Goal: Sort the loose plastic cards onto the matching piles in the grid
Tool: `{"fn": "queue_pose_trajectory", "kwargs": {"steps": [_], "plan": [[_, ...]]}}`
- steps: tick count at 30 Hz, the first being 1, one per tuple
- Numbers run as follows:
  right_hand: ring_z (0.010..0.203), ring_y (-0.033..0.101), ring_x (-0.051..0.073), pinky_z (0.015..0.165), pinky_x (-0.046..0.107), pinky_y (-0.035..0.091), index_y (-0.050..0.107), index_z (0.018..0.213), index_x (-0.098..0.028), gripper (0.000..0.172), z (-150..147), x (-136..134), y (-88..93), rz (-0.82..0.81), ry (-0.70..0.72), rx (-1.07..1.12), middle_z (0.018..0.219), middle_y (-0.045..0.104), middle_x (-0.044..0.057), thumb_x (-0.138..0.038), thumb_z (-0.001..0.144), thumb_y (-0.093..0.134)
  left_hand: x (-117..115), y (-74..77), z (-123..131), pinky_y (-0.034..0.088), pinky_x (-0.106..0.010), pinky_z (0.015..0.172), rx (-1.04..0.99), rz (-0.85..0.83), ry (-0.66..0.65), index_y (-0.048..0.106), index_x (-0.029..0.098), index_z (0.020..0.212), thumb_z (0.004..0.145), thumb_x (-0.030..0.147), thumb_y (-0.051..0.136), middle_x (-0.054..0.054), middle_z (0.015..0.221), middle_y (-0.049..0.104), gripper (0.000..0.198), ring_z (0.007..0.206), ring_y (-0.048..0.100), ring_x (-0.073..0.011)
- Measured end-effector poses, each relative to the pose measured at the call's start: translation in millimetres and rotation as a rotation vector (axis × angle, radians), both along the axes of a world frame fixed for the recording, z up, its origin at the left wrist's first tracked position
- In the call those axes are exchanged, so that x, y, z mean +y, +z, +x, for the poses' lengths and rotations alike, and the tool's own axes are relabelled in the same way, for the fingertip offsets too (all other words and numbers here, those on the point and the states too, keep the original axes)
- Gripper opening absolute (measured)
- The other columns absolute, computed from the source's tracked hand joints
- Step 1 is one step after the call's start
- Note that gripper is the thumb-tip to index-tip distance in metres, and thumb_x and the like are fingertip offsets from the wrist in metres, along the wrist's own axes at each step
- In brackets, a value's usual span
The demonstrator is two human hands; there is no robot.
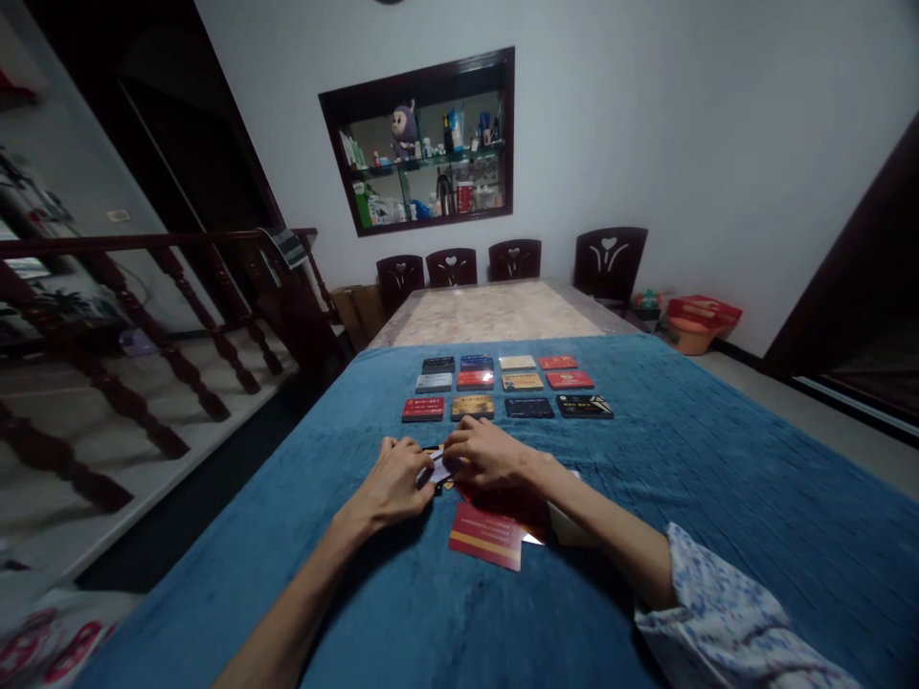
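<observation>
My left hand (pixel 399 476) and my right hand (pixel 482 450) meet over a small pile of cards on the blue cloth. Between them is a pale card (pixel 439 469), its edges gripped by the fingers of both hands. Other cards under my fingers are mostly covered. Just below my right hand lies a red card (pixel 486 534) with a yellow stripe, and more cards spread beneath my right forearm. Beyond the hands, stacks of cards stand in three rows, among them a red stack (pixel 423 410), a gold stack (pixel 472 407) and a black stack (pixel 585 407).
A blue cloth (pixel 345 593) covers the near part of the long table, whose marble-like top (pixel 495 311) shows beyond. Dark chairs (pixel 609 263) stand around the far end. A wooden railing (pixel 144 335) runs along the left. On the right floor sits an orange bin (pixel 693 335) with a red bag.
</observation>
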State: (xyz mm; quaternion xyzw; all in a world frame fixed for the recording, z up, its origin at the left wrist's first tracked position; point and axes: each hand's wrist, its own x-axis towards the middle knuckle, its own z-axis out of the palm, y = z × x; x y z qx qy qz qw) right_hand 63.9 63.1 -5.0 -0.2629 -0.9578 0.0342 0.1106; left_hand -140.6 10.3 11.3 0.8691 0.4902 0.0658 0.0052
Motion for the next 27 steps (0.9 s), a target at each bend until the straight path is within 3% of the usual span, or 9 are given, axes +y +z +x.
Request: {"fn": "queue_pose_trajectory", "kwargs": {"steps": [6,11,15,20,27], "plan": [[0.097,0.051,0.022,0.077,0.033,0.035,0.070,0.108,-0.021,0.024,-0.1,7.3,-8.6,0.096,0.017,0.072,0.103,0.071,0.006,-0.031,0.087,0.065,2.3,-0.1,-3.3,0.035,-0.036,0.079,-0.038,0.088,-0.037,0.069,0.018,0.079,0.084,0.019,0.055,-0.005,0.081,0.070,0.015,0.083,0.059,-0.0205],[0.087,0.051,0.019,0.074,0.033,0.030,0.072,0.091,-0.020,0.011,-2.2,10.0,-10.1,0.242,-0.009,0.113,0.086,0.071,0.004,-0.027,0.091,0.063,5.0,-1.1,-6.2,0.034,-0.037,0.077,0.024,0.278,-0.165,0.069,0.016,0.086,0.089,0.015,0.050,-0.007,0.079,0.069,0.019,0.085,0.056,-0.0212],[0.083,0.051,0.018,0.072,0.032,0.028,0.070,0.083,-0.019,0.011,-3.0,10.0,-11.9,0.332,-0.040,0.166,0.080,0.070,0.004,-0.021,0.091,0.062,7.0,-3.1,-6.7,0.035,-0.037,0.075,0.043,0.335,-0.190,0.068,0.015,0.087,0.089,0.013,0.050,-0.007,0.079,0.068,0.018,0.082,0.055,-0.0213],[0.084,0.052,0.019,0.074,0.033,0.028,0.070,0.085,-0.021,0.012,-2.8,14.2,-18.1,0.385,-0.058,0.270,0.079,0.070,0.003,-0.016,0.089,0.059,8.5,-5.9,-6.4,0.036,-0.037,0.075,-0.028,0.336,-0.116,0.067,0.015,0.082,0.086,0.011,0.053,-0.008,0.083,0.066,0.015,0.085,0.053,-0.0217],[0.088,0.053,0.019,0.075,0.032,0.031,0.069,0.090,-0.020,0.009,1.0,18.8,-20.8,0.351,-0.093,0.381,0.084,0.070,0.005,-0.019,0.089,0.060,12.2,-10.0,-7.1,0.039,-0.038,0.078,-0.314,0.286,0.031,0.073,0.020,0.084,0.086,0.013,0.057,-0.005,0.085,0.068,0.017,0.089,0.053,-0.0218]]}}
